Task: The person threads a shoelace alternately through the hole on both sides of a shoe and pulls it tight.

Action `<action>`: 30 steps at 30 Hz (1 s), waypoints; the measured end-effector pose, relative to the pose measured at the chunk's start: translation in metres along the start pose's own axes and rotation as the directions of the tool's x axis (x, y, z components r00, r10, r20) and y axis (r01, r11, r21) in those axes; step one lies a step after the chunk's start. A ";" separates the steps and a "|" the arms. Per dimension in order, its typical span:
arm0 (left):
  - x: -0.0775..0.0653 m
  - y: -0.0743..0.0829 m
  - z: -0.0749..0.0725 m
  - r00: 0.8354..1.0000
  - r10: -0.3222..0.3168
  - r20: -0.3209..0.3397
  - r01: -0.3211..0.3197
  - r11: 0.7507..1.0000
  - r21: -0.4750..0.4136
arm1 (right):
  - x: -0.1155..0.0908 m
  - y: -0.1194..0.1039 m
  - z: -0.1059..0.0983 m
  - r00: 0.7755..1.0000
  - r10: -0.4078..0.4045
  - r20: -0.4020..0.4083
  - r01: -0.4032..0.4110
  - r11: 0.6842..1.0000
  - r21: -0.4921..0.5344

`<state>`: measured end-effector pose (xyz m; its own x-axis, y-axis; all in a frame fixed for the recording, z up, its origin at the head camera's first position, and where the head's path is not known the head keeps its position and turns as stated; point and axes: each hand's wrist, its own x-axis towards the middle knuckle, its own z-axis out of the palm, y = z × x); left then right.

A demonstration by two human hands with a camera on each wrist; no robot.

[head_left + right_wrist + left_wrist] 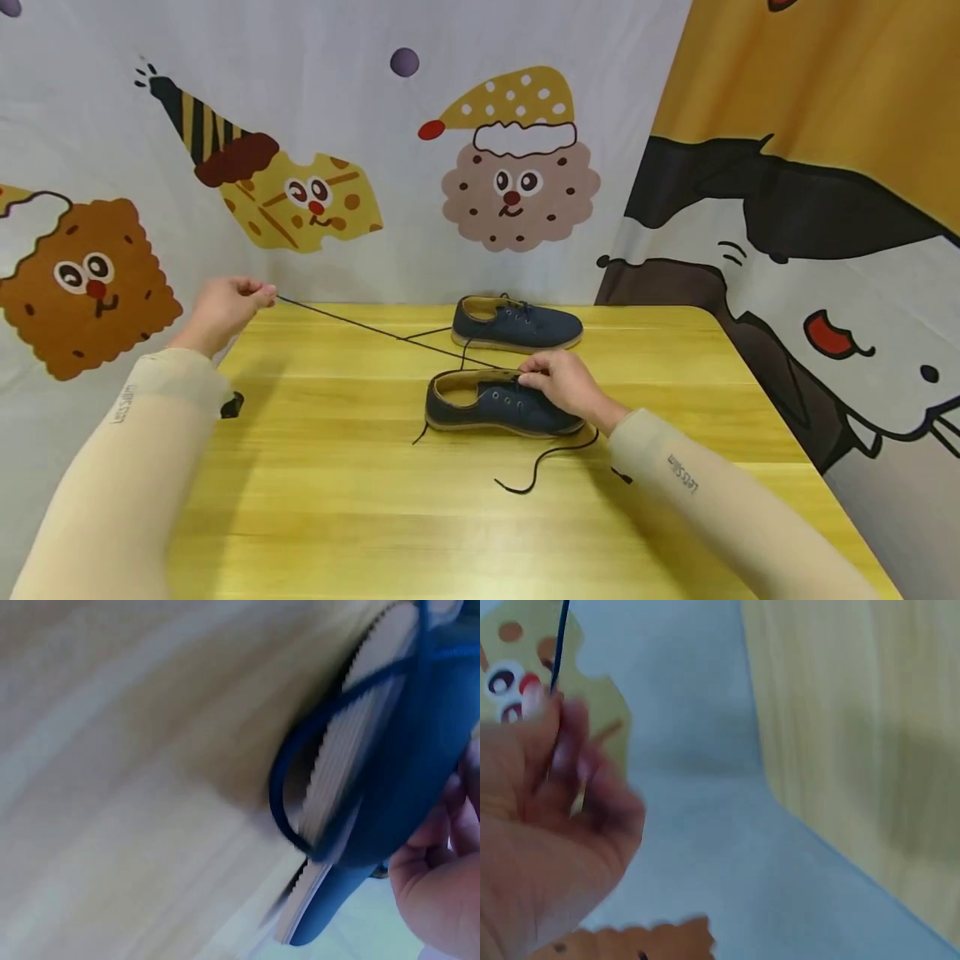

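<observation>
Two dark blue lace-up shoes sit side by side on the table, toes to the right. My left hand point(227, 310) is raised over the table's far left corner, pinching the end of a dark shoelace point(337, 317) between thumb and fingers. That lace runs taut down to the near shoe point(465, 414). On the near shoe's lacing, my right hand point(562, 383) has its thumb and fingers bent together at the eyelets; what lies between the fingertips is hidden. In the right wrist view a loose lace point(281, 776) loops across the shoe's side point(397, 780).
Behind the near shoe stands the far shoe point(528, 327), its lace tied. A loose lace end point(551, 452) curls on the yellow wooden table point(390, 517) in front. Small black objects show by the left wrist and right sleeve. A cartoon-printed curtain point(420, 267) hangs behind the table.
</observation>
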<state>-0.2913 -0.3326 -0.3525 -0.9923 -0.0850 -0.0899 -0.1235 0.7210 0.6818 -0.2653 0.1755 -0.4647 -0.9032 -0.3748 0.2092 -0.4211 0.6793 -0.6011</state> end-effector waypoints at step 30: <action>-0.009 -0.059 0.035 0.986 0.057 0.158 -0.061 0.998 0.021 | 0.005 0.004 -0.005 0.996 0.029 0.084 -0.034 0.997 0.067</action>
<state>-0.2749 -0.3508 -0.4172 -0.9842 0.0657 -0.1644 -0.0627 0.7390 0.6708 -0.2720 0.1796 -0.4623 -0.9047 -0.4070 0.1260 -0.3832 0.6480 -0.6582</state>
